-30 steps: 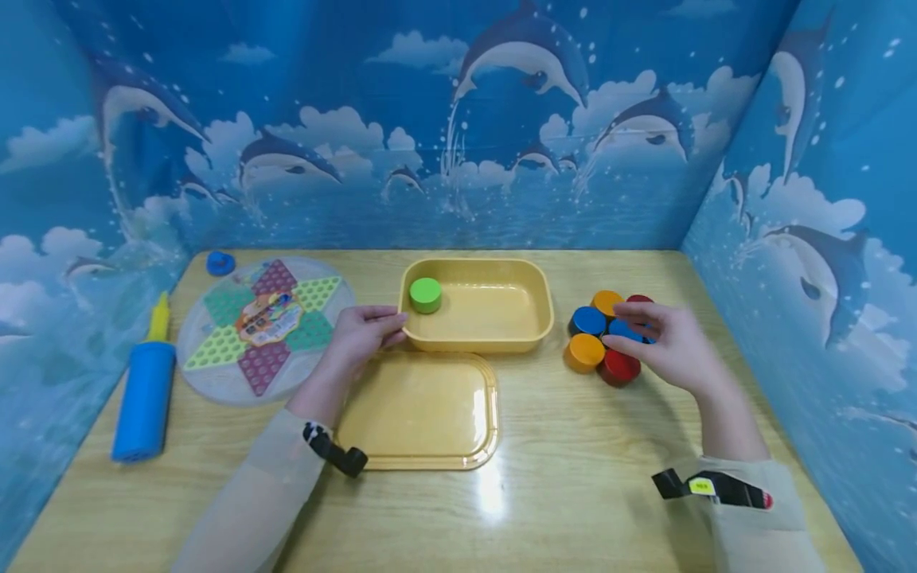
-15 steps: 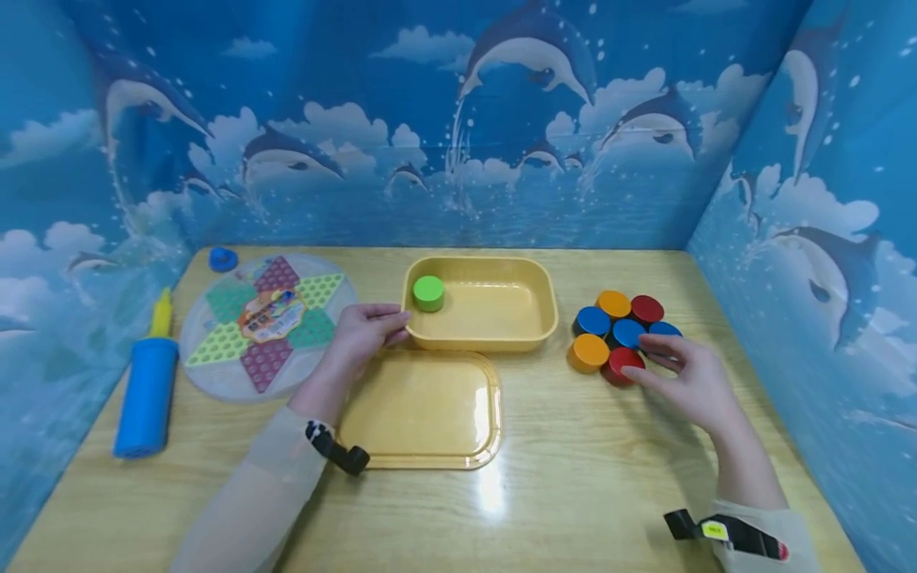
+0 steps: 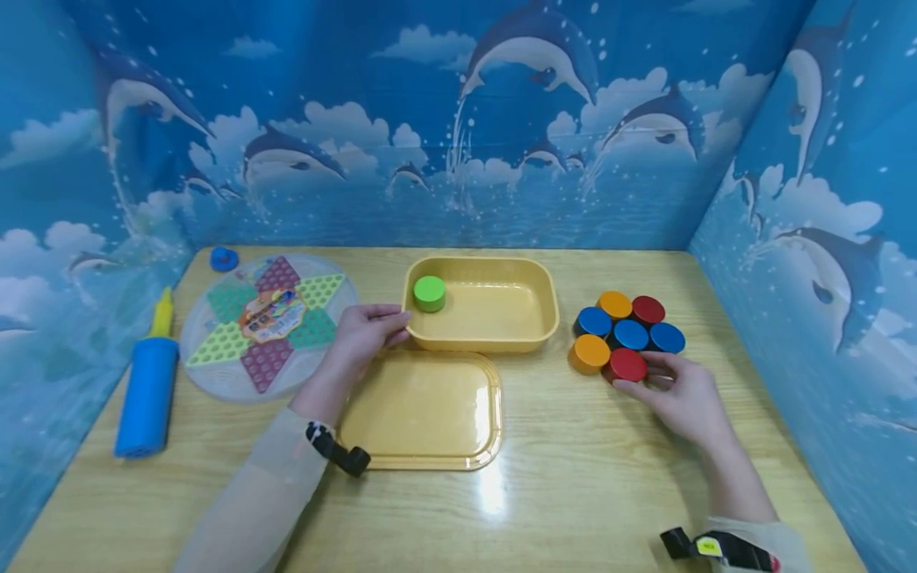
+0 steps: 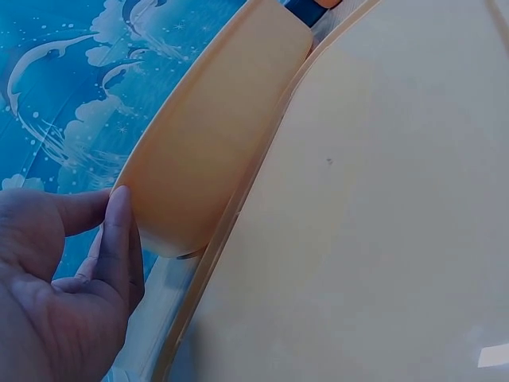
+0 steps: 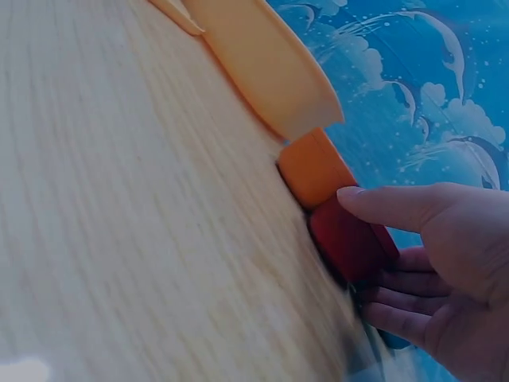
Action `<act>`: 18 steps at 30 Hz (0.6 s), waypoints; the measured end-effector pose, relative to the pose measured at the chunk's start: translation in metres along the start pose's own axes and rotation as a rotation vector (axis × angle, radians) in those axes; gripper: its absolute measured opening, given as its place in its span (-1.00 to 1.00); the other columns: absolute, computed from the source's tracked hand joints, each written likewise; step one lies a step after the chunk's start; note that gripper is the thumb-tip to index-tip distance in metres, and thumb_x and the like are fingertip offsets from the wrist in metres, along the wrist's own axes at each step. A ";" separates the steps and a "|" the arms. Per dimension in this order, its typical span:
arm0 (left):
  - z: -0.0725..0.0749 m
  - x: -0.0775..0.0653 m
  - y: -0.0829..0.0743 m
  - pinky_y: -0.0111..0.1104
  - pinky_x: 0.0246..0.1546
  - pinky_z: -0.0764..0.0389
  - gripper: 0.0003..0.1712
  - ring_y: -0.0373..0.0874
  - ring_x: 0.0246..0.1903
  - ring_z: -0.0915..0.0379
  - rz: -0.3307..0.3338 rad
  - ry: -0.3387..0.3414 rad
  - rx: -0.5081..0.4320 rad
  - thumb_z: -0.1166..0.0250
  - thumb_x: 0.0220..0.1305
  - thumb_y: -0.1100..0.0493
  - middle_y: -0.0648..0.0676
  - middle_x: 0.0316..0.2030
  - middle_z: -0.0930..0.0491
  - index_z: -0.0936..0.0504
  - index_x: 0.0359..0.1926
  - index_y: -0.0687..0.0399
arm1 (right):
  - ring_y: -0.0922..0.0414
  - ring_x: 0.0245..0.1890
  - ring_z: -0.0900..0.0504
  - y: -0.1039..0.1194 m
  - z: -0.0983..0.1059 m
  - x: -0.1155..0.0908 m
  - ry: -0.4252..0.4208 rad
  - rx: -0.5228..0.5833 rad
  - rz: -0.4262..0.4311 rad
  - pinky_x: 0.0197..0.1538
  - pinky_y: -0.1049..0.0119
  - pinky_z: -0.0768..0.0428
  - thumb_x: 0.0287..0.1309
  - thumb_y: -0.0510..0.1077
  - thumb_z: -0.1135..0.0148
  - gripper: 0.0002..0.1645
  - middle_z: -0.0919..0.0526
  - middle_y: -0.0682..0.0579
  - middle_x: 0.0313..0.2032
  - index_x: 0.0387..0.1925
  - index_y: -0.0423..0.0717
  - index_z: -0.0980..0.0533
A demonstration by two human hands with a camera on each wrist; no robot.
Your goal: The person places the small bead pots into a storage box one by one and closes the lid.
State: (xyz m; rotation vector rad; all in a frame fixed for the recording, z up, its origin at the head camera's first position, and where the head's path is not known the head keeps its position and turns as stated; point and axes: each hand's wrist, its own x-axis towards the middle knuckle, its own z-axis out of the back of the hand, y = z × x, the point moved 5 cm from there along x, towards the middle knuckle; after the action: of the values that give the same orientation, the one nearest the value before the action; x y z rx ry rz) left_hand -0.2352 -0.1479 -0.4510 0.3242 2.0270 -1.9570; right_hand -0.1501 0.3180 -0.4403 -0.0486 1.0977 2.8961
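Note:
A yellow plastic box (image 3: 487, 344) stands at the middle back of the table, with a green round block (image 3: 430, 294) in its left end. My left hand (image 3: 365, 338) pinches the box's left rim between thumb and fingers; the left wrist view shows the grip on the box wall (image 4: 207, 143). On the right, several round blocks stand in a cluster. My right hand (image 3: 680, 398) has thumb and fingers around the red round block (image 3: 626, 366) at the cluster's front. Beside it are an orange block (image 3: 590, 353) and a blue block (image 3: 630, 335).
A yellow lid (image 3: 423, 414) lies flat in front of the box. To the left are a round star-patterned game board (image 3: 272, 326), a blue hand pump (image 3: 146, 398) with a yellow nozzle, and a small blue object (image 3: 224, 259). Dolphin-printed curtains border the table's back and sides.
My right hand has moved from above the middle of the cluster toward the front, down to the front red round block. The left hand stays at the box rim.

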 end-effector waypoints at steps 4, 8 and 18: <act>0.000 0.001 0.000 -0.41 -0.12 -0.81 -0.55 -0.22 -0.33 -0.72 -0.006 -0.001 -0.001 -0.40 0.46 0.31 0.29 -0.01 -0.64 -0.58 0.26 0.46 | -0.32 0.13 -0.67 0.000 -0.004 0.001 -0.010 0.001 -0.037 0.14 -0.16 -0.73 0.16 0.39 -0.53 0.09 -0.57 -0.36 0.24 0.37 -0.37 -0.46; 0.000 0.002 0.001 -0.42 -0.12 -0.80 -0.55 -0.22 -0.34 -0.72 -0.009 -0.001 -0.009 -0.40 0.45 0.32 0.28 -0.02 -0.63 -0.57 0.26 0.47 | -0.32 0.13 -0.65 -0.001 -0.007 0.001 -0.034 -0.009 -0.065 0.15 -0.20 -0.72 0.11 0.46 -0.50 0.16 -0.55 -0.35 0.25 0.38 -0.36 -0.45; 0.001 0.002 0.002 -0.41 -0.12 -0.81 -0.53 -0.21 -0.32 -0.72 -0.007 0.005 -0.013 -0.41 0.45 0.31 0.28 -0.01 -0.63 -0.56 0.28 0.45 | -0.25 0.08 -0.70 0.001 -0.002 -0.004 -0.074 0.028 -0.057 0.00 0.41 -0.77 0.16 0.32 -0.56 -0.02 -0.63 -0.33 0.16 0.30 -0.33 -0.51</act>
State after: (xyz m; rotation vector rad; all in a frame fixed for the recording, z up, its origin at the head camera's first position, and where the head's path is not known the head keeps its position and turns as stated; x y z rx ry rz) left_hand -0.2360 -0.1484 -0.4535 0.3200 2.0460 -1.9486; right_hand -0.1464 0.3164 -0.4408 0.0278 1.1053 2.8080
